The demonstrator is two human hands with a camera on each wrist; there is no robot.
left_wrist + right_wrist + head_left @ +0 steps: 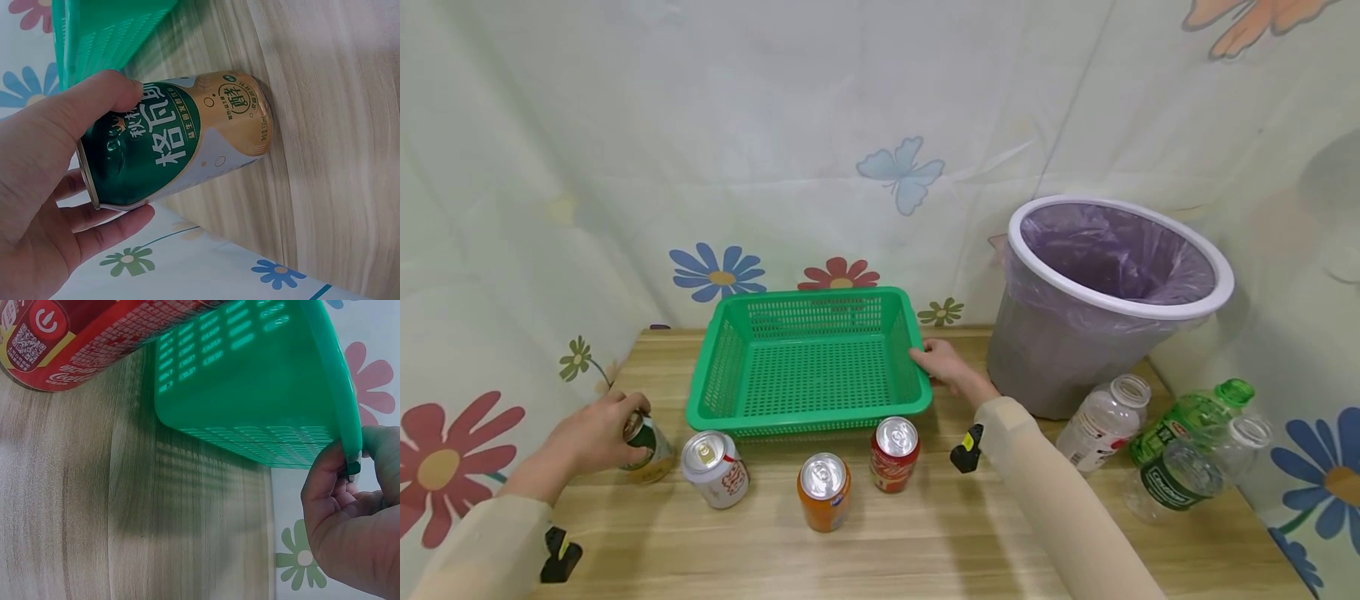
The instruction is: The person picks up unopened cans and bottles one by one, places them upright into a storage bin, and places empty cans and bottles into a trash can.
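Observation:
My left hand (598, 437) grips a green and gold drink can (187, 128) near its top, thumb on one side and fingers on the other. The can stands at the table's left, beside a white can (716, 469). With my right hand (951, 365) I pinch the right rim of a green plastic basket (816, 379); the right wrist view shows thumb and fingers around that rim (340, 381). Nothing lies inside the basket. In front of it stand an orange Fanta can (824, 492) and a red Coca-Cola can (895, 454).
A grey bin (1037, 358) with a purple liner stands at the back right. By it are a clear bottle (1103, 423), a green bottle (1187, 417) and a clear bottle with a dark green label (1180, 479). A flowered cloth (775, 167) hangs behind the wooden table (910, 550).

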